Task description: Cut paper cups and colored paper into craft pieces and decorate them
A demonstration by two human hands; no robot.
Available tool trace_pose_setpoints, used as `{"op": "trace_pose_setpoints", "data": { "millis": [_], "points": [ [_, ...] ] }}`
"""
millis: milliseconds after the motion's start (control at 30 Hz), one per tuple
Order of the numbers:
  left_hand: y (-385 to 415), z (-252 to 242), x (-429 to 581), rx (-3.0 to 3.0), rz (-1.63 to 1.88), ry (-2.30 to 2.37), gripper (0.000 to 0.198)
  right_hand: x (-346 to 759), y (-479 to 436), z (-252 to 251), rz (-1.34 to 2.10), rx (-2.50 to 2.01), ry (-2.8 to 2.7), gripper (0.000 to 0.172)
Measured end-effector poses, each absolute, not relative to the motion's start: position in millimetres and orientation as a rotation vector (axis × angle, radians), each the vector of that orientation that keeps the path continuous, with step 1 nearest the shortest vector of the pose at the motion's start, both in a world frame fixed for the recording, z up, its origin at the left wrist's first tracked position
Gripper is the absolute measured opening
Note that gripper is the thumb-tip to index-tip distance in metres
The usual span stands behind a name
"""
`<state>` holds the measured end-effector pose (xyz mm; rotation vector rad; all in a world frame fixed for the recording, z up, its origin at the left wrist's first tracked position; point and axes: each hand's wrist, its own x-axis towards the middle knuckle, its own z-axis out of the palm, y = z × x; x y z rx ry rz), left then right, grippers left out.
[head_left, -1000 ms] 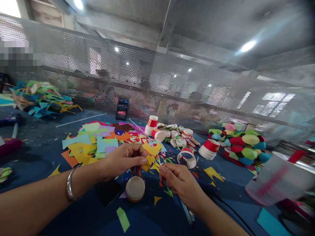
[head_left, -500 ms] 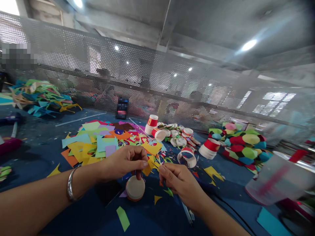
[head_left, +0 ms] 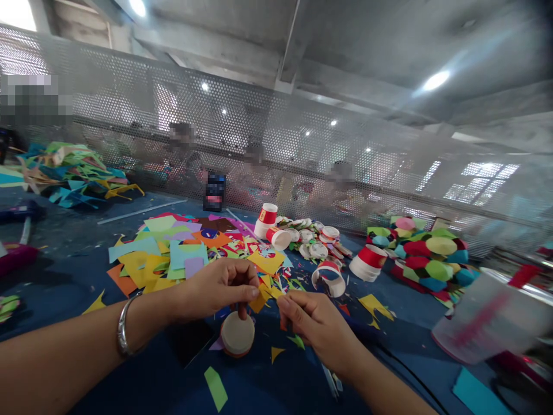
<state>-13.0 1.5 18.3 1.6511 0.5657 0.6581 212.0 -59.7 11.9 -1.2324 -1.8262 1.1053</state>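
Table (head_left: 64,271): scrap pile (head_left: 173,248), cups (head_left: 268,216) beyond left hand (head_left: 216,285).

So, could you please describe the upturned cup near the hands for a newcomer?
On the dark blue table, find the left hand pinching a yellow paper scrap. Just below it sits a small round paper cup, base up: a white disc with an orange rim. Unlike the red-and-white paper cups farther back, it stands alone.
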Motion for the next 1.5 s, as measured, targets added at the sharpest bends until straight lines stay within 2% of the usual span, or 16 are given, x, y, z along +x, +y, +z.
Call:
{"op": "trace_pose_setpoints", "data": {
  "millis": [533,1500],
  "points": [
    [2.3,18.2,-13.9,1.673,0.695,0.577,0.024,211.8,-58.6,10.8,1.184,-1.257,-1.759,0.048],
    [-0.4,18.3,-12.4,1.595,0.673,0.556,0.028,211.9,-59.0,10.7,1.225,-1.224,-1.752,0.048]
  ]
}}
